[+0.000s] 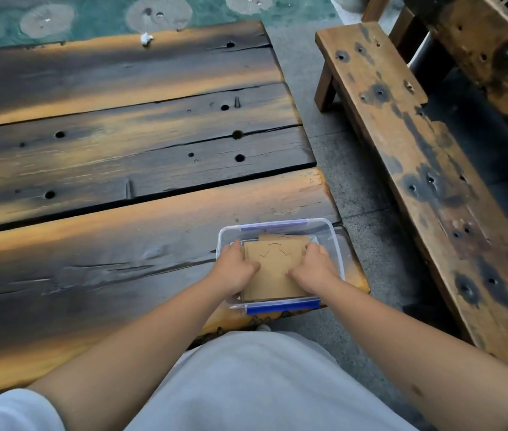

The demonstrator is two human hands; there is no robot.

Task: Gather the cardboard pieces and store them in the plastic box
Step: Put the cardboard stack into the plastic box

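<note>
A clear plastic box [329, 227] with blue clips stands at the near right corner of the dark wooden table [128, 157]. Inside it lies a stack of brown cardboard pieces [273, 275] with cut outlines on the top sheet. My left hand [234, 269] grips the stack's left edge, fingers curled over it, inside the box. My right hand [313, 270] holds the right edge the same way. Another cardboard piece [284, 237] shows behind the stack at the far side of the box.
A small white crumpled scrap [146, 38] lies at the table's far edge. A long wooden bench [402, 144] stands to the right across a strip of grey floor [349, 181]. Green patterned ground lies beyond the table.
</note>
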